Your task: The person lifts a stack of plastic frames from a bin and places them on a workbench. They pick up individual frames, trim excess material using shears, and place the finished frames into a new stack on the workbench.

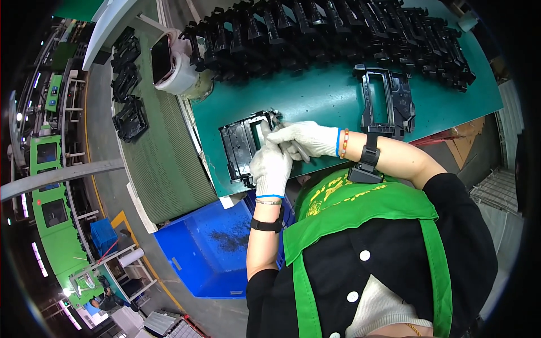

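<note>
A black plastic frame (pixel 239 147) with a rectangular opening lies on the green tabletop, at its near left part. My left hand (pixel 271 168), in a white knit glove, is closed on the frame's right side. Close against it, my right hand (pixel 309 138), gloved the same way, has its fingers curled together by the frame's far right corner. A slim grey piece (pixel 302 152) shows under those fingers; its kind cannot be made out. A second black frame (pixel 389 101) rests farther right on the table, beyond my right forearm.
Black plastic parts (pixel 315 34) stand in a dense row along the table's far side. Left of the table runs a green conveyor belt (pixel 163 152) carrying several black parts. A phone (pixel 162 59) leans on a white roll. A blue bin (pixel 205 253) with dark scraps sits below.
</note>
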`<state>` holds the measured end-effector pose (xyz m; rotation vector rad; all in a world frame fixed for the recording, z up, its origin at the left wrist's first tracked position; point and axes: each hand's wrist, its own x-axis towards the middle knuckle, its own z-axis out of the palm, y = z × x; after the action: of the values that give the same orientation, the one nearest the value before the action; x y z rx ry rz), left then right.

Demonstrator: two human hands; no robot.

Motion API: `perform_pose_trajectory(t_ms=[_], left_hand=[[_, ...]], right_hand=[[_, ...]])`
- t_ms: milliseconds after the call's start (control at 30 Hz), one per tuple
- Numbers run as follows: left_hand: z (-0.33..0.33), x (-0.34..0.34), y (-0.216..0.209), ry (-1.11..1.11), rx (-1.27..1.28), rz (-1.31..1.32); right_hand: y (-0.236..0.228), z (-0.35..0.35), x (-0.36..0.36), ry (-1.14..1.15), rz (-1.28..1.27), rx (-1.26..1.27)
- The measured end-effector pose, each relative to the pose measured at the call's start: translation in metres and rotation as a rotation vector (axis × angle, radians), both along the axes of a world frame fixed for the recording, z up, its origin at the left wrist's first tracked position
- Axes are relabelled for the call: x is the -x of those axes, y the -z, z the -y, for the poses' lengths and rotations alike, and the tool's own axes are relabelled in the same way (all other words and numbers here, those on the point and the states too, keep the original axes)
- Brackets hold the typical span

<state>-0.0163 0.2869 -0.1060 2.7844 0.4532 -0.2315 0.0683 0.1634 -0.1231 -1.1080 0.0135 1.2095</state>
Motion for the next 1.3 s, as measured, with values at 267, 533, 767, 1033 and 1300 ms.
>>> perform_pose_trajectory(t_ms=[267, 533, 767, 1033, 1300], left_hand=[[-0.008, -0.003, 0.007, 0.009, -0.015, -0.058], [-0.004, 0.011, -0.056, 0.061, -0.013, -0.079], [0.016, -0.009, -0.100, 0.163, 0.580, 0.004], [0.103, -0.052, -0.156, 0.434, 0.894, -0.397], [0.311, -0.108, -0.162, 0.998, 1.147, -0.564]], right_hand=[[-0.076, 0.047, -0.003, -0.267, 0.328, 0.152], [-0.099, 0.199, 0.028, -0.189, 1.374, 0.854], [-0.040, 0.235, 0.032, 0.157, 1.519, 0.841], [-0.078, 0.312, 0.082, 0.429, 1.252, 0.831], [-0.081, 0.466, 0.168, 1.322, 0.751, 0.790]])
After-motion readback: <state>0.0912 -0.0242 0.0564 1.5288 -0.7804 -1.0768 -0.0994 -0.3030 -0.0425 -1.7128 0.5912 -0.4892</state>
